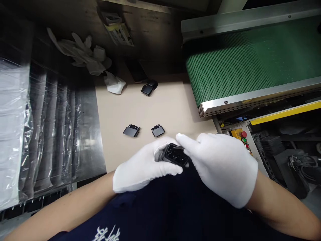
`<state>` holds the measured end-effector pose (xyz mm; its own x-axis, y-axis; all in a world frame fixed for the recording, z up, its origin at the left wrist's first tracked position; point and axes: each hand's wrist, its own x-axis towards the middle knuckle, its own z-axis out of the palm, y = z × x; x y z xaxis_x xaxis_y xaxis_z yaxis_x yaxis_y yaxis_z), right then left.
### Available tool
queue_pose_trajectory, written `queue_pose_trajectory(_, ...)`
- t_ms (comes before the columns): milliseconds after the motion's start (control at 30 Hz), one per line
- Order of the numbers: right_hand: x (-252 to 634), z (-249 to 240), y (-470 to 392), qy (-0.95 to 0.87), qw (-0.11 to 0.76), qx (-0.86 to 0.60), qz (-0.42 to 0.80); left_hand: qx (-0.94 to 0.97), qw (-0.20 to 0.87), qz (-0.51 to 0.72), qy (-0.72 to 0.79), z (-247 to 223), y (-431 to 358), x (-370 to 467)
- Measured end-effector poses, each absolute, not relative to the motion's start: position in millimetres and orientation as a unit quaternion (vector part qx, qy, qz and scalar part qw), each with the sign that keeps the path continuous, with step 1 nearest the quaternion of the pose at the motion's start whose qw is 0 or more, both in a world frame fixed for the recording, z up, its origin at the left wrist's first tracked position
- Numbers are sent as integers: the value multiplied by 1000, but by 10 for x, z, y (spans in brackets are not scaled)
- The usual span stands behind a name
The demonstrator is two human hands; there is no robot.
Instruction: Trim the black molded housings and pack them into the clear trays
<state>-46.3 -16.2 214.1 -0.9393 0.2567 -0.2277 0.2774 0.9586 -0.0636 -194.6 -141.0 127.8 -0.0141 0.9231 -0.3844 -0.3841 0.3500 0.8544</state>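
Over the near edge of the flat beige work sheet [179, 107], the white-gloved left hand [145, 164] curls its fingers around a hollow black plastic part [176, 155] while the white-gloved right hand [219, 164] pinches a thin, apparently metal blade [178, 147] that, overpressed, might slip into those fingers.

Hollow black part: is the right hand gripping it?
No, the left hand grips the hollow black part, while the right hand holds a thin tool at its opening.

Thin metal blade [178, 147] half hidden under the right hand's fingers [188, 144]; beyond them, the green belt [250, 60] gets cut off!
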Motion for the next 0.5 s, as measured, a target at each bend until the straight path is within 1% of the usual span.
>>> queue_pose_trajectory(133, -319, 1956, -25, 949, -23, 255, -184, 271, 630, 579, 440, 1206, -1417, -1966)
queue_pose_trajectory(200, -283, 1717, 99, 915, -36, 309, -256, 270, 625, 604, 413, 1183, -1422, -1967)
queue_pose_trajectory(233, -282, 1560, 170, 899, -18, 330, -287, 266, 626, 612, 404, 1177, -1424, -1968)
queue_pose_trajectory(300, -312, 1193, 310, 871, 45, 365, -325, 255, 630, 622, 390, 1171, -1427, -1970)
queue_pose_trajectory(367, -371, 807, 425, 859, 121, 387, -313, 245, 633, 629, 380, 1169, -1429, -1972)
queue_pose_trajectory(433, -438, 461, 498, 855, 154, 396, -299, 235, 637, 631, 375, 1163, -1433, -1972)
queue_pose_trajectory(500, -495, 191, 536, 855, 152, 403, -287, 227, 644, 633, 366, 1148, -1440, -1969)
